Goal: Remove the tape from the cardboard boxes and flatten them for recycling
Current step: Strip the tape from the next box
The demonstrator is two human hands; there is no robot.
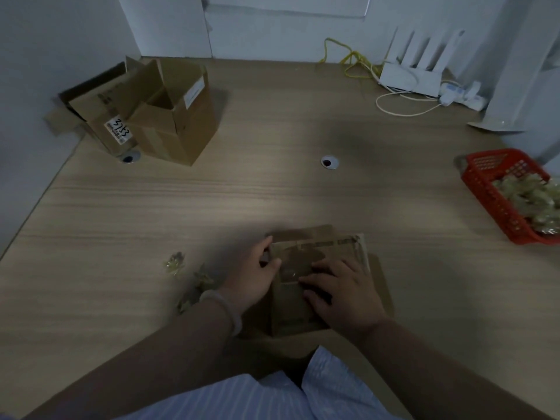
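- left hand (pixel 257 275) grips box (pixel 290 309) left edge
- right hand (pixel 344 294) atop box, grasp unclear
- tape scraps (pixel 200 283) left of box
- open boxes (pixel 171 119) back-left of box
- basket (pixel 492 197) far right of box

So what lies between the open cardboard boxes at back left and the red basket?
Head view: only a round cable grommet set in the desk; otherwise bare wood between boxes and basket.
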